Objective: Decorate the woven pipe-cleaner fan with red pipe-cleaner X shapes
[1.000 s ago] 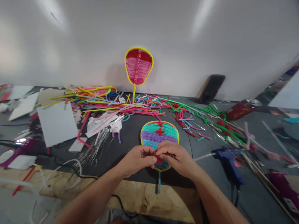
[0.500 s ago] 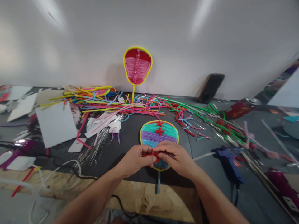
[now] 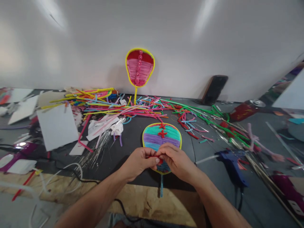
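My left hand [image 3: 142,161] and my right hand [image 3: 177,161] meet over the lower half of a striped pipe-cleaner fan [image 3: 162,140]. Their fingertips pinch a small red pipe-cleaner piece [image 3: 160,161], mostly covered by the fingers. The fan lies flat on the dark table with its blue handle [image 3: 161,186] toward me. It has a yellow rim and bands of teal, purple and blue. Red cross-shaped pieces [image 3: 162,134] sit on its upper part. Whether the held piece touches the fan is hidden.
A pink and red fan [image 3: 140,68] leans upright on the white wall. Loose pipe cleaners [image 3: 128,109] spread along the back. On the right are a blue glue gun [image 3: 232,166], a phone [image 3: 215,89] and a red can [image 3: 245,110]. White cards [image 3: 57,126] lie left.
The fingers of my right hand have shifted and curled more tightly around the red piece. My left hand stays nearly still, and the fan has not moved.
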Demonstrator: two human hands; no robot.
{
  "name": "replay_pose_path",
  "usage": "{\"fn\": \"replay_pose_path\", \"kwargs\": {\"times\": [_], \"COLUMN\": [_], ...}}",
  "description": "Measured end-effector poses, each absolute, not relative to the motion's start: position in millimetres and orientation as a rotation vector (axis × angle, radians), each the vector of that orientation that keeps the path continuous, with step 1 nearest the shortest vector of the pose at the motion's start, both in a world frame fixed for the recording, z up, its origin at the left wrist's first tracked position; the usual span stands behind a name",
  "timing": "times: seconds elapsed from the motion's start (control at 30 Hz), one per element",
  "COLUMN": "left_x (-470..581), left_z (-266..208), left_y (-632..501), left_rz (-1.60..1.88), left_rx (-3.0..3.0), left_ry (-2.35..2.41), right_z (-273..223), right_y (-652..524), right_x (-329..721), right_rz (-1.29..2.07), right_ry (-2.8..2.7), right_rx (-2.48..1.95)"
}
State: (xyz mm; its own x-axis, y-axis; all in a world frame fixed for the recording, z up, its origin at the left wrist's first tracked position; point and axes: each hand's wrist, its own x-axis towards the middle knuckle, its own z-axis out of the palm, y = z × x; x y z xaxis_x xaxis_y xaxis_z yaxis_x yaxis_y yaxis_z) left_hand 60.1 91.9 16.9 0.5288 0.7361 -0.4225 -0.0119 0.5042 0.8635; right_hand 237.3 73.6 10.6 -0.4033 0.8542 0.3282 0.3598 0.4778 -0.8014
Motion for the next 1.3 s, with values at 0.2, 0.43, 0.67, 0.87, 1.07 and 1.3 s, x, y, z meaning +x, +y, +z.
{"fn": "replay_pose_path", "kwargs": {"times": [0.2, 0.43, 0.67, 0.87, 1.07, 1.3], "left_x": [59, 57, 56, 56, 53, 53], "left_z": [15, 16, 20, 20, 22, 25], "left_y": [92, 93, 94, 94, 92, 92], "left_rz": [0.558, 0.604, 0.802, 0.778, 0.768, 0.721], "left_rx": [0.983, 1.004, 0.990, 1.033, 1.118, 1.119], "left_ry": [0.912, 0.937, 0.986, 0.963, 0.932, 0.907], "right_z": [6, 4, 10, 12, 13, 21], "right_y": [74, 73, 69, 68, 68, 69], "right_x": [233, 233, 234, 228, 232, 234], "right_rz": [0.752, 0.808, 1.238, 1.251, 1.327, 1.491], "right_ry": [-1.962, -1.824, -1.614, -1.554, -1.496, -1.441], "right_rx": [-1.020, -1.027, -1.189, -1.247, -1.265, -1.222]}}
